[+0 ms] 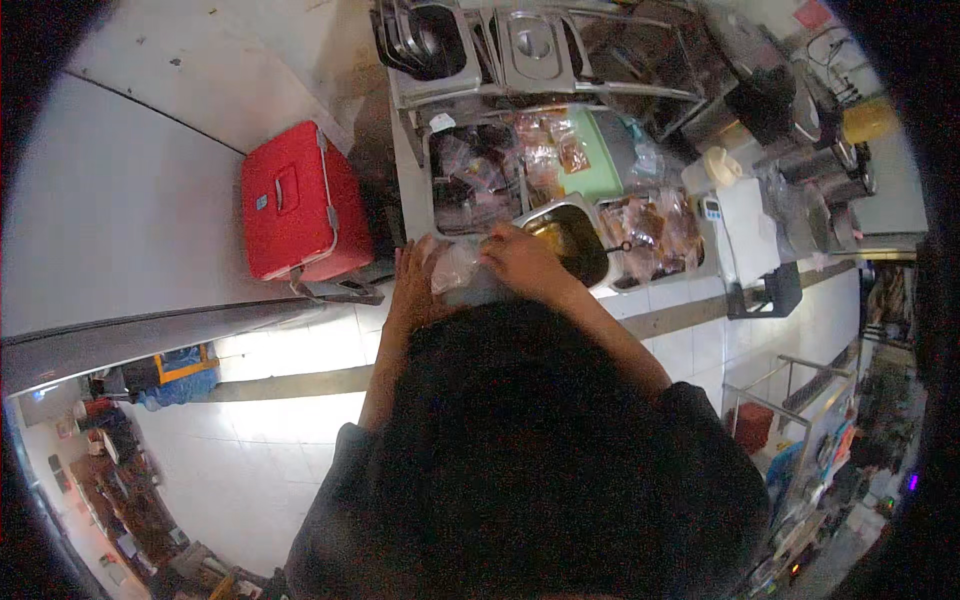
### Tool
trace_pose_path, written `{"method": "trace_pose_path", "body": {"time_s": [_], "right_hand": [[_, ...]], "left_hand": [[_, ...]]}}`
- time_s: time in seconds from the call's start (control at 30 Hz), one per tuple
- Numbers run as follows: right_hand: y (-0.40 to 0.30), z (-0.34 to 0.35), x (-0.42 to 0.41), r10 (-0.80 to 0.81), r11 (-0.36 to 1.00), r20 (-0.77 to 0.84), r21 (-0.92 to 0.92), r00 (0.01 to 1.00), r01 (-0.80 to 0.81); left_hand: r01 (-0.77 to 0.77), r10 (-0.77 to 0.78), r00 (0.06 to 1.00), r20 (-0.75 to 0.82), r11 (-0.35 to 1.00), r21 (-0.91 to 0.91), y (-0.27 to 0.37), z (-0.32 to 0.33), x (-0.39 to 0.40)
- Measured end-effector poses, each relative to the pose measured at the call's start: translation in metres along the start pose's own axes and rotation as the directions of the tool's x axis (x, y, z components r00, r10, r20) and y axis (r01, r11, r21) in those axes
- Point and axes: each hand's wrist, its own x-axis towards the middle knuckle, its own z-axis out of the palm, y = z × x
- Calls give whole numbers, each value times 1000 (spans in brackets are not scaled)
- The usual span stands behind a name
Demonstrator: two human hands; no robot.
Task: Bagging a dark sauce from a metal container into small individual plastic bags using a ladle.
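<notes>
A clear plastic bag (454, 268) lies at the counter's near edge, between my two hands. My left hand (415, 281) is at the bag's left side, its fingers pointing away from me; its grip is not plain. On the other side, my right hand (519, 257) has curled fingers at the bag's upper right, but the fingertips are too blurred to show what they pinch. Right beside that hand stands a steel pan (592, 251) with yellowish-brown contents and a handle over its rim. Behind the bag, a dark pan (476, 176) contains clear packets.
A red insulated box (300, 206) stands at the left. Orange-brown packets (651, 229) fill a steel pan at the right, near a small timer (711, 208). A pale green tray (596, 161) lies behind. Steel pans and a lid (534, 45) line the back.
</notes>
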Motion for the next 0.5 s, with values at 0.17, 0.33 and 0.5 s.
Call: {"method": "trace_pose_path", "body": {"time_s": [0.17,0.33,0.5], "right_hand": [[-8,-74,-10,77,920,-152,393,985,-11],[-25,-79,-18,235,876,-288,477,928,-74],[-24,-77,-24,67,971,-398,238,915,33]], "left_hand": [[-18,8,1000,-24,897,-441,49,-40,32],[433,-351,864,361,151,-889,88,-49,56],[371,-403,886,228,324,-870,95,-51,64]]}}
